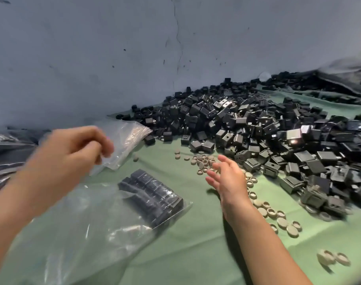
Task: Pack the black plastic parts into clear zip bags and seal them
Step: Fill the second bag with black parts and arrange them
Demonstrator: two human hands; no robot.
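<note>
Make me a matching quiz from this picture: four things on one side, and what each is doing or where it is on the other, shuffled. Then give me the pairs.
Things:
1. left hand
2. right hand
3. filled bag
4. caps

States:
a. open, fingers spread
b. lies on the cloth
c. pinches an empty bag
d. scattered beside the black pile

Pairs: 1-c, 2-a, 3-b, 4-d.
</note>
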